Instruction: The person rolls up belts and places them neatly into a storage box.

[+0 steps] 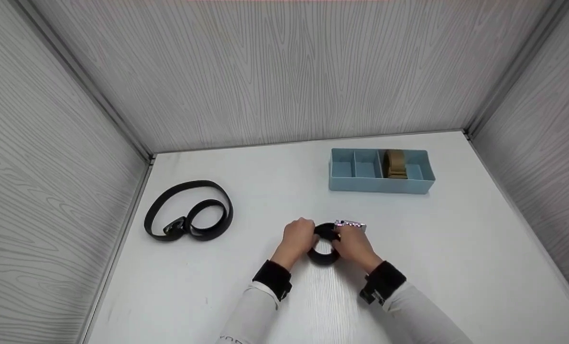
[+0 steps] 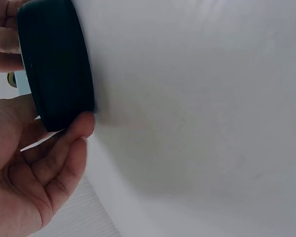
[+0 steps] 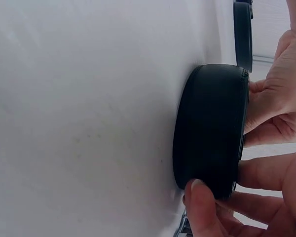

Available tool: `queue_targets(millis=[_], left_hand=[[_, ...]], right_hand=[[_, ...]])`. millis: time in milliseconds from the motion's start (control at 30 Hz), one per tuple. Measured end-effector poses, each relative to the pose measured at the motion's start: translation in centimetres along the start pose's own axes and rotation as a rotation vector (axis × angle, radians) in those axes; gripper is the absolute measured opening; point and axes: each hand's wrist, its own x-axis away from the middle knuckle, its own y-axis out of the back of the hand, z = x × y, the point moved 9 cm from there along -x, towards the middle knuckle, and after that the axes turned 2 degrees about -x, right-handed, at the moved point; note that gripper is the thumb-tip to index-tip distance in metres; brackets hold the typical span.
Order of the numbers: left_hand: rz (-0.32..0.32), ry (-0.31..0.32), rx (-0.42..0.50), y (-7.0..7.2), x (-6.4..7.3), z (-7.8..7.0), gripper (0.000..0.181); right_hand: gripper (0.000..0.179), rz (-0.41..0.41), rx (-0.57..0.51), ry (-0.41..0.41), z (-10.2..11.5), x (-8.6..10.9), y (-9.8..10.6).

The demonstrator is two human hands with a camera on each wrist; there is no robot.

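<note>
A black leather belt [image 1: 323,259], wound into a tight coil, stands on its edge on the white table in front of me. My left hand [image 1: 299,236] pinches the coil's left side, thumb inside the ring and fingers outside. On the opposite side my right hand [image 1: 354,246] grips it the same way. The belt's silver buckle [image 1: 350,224] sticks out beyond the right hand's fingers. Both wrist views show the smooth outer band of the coil [image 2: 56,64], with fingertips low against it close to the tabletop.
Another black belt [image 1: 189,184] lies loosely looped at the left, its dark buckle [image 1: 174,226] between two loops. A blue divided box [image 1: 380,185] stands at the back right. Inside it, right of the middle, sits a rolled brown belt [image 1: 396,162]. Grey wood-grain walls enclose the table.
</note>
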Motion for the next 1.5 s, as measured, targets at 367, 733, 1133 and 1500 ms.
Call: queue_targets(millis=[367,733,1133,1500], left_hand=[[0.027,-0.033,-0.03,-0.3,0.0,-0.2,0.015],[-0.095,-0.105,-0.128,0.5,1.2,-1.6,0.014],[-0.252,-0.282,-0.246,1.3,2.2,-4.2,0.01],[-0.515,-0.394,-0.262,3.9,2.8,-5.1,0.017]], right_hand=[[0.012,0.001,-0.043,-0.066,-0.6,-0.1,0.0],[0.009,0.186,-0.028,-0.053,-0.5,0.5,0.3],[0.013,0.102,-0.121,0.202,0.0,-0.2,4.8],[0.02,0.233,-0.36,0.16,-1.4,-0.3,3.4]])
